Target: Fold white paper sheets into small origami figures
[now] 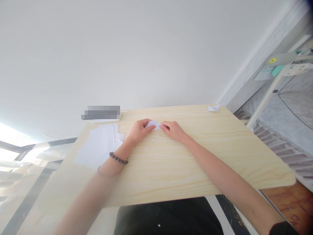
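A small folded piece of white paper (154,124) is held between both hands over the middle of the table. My left hand (141,130) grips its left side, thumb laid across the front. At the right end, my right hand (173,128) pinches the paper between thumb and fingers. The fingertips hide part of both ends, so the full shape of the fold cannot be made out. A dark bead bracelet (118,159) circles my left wrist.
White paper sheets (99,143) lie left of my left arm on the wooden table (156,176). Behind them stands a white object (105,115), mostly blurred out. A folded white paper (214,108) rests at the far right corner. A pale wall rises behind; a metal frame (269,89) stands right.
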### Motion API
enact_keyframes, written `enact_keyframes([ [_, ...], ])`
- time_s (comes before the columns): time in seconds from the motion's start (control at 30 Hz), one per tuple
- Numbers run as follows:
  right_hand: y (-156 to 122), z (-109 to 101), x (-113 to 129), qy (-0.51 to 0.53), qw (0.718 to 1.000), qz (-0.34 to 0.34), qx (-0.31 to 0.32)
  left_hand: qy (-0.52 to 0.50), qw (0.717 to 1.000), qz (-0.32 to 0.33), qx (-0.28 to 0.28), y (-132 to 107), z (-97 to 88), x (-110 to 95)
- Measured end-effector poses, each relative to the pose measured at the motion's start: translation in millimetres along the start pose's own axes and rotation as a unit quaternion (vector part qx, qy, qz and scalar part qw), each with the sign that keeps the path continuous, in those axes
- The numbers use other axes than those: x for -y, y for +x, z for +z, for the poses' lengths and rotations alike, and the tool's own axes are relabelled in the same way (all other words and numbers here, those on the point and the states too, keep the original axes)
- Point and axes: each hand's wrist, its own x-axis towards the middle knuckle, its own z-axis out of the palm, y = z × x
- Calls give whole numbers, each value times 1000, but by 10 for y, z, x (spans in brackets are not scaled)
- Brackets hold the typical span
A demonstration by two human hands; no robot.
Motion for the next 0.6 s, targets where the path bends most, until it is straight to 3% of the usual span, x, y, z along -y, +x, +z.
enact_keyframes([
  [0.27,-12,-2,-1,-11,999,-9,33,-12,999,28,-10,-5,-8,-46],
  [0.6,-15,-4,2,-17,999,-9,49,28,999,-2,-41,-18,-22,-70],
])
